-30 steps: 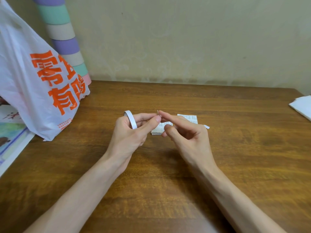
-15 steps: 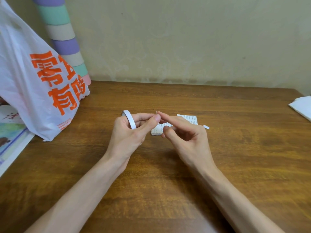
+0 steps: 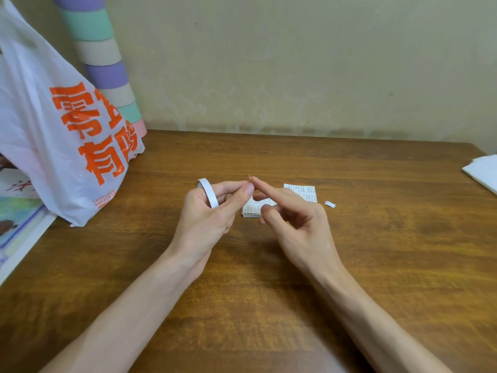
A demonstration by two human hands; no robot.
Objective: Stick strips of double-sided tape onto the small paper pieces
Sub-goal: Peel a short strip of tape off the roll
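Wooden table (image 3: 376, 251), tape roll (image 3: 207, 192) well off edges

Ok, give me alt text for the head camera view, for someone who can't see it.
A person's left hand holds a small white tape roll, its thumb tip meeting the outstretched forefinger of the right hand over small printed paper pieces on a wooden table. A white plastic bag with orange lettering sits at the left.

You've got soft, even, slightly dim indoor light, probably from overhead, just a faint shadow pooling on the table (image 3: 376, 251), focus fairly sharp at centre, and the wide lens bending and softening the bag (image 3: 53, 130) at the left edge.
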